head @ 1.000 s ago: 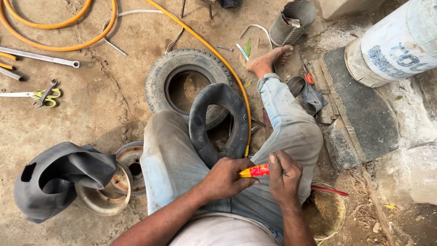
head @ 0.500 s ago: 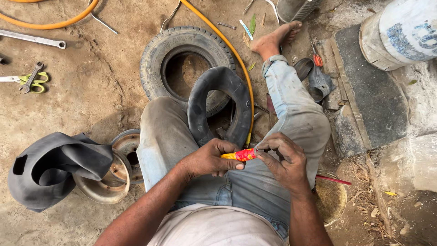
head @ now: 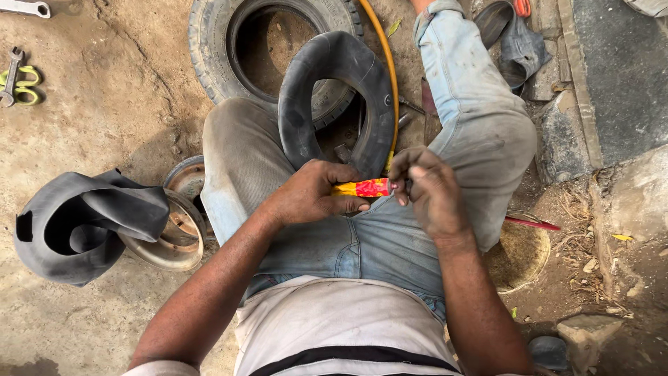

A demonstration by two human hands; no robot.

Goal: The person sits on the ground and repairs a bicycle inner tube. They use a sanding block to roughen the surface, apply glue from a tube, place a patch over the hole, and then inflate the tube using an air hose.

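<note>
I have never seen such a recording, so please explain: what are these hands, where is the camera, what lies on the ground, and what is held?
The camera sits on a person's head and looks down at their lap. The left hand grips a small red and yellow tube; the right hand works at its tip. A black inner tube rests between the knees, partly over a tyre. On the dirt ground lie another folded inner tube, a metal wheel rim and an orange hose.

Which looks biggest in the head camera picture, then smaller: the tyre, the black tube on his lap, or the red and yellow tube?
1. Tyre, partly cut off.
2. Black inner tube, nearer the camera, so unsure.
3. Red and yellow tube, held by left hand and right hand.
</note>
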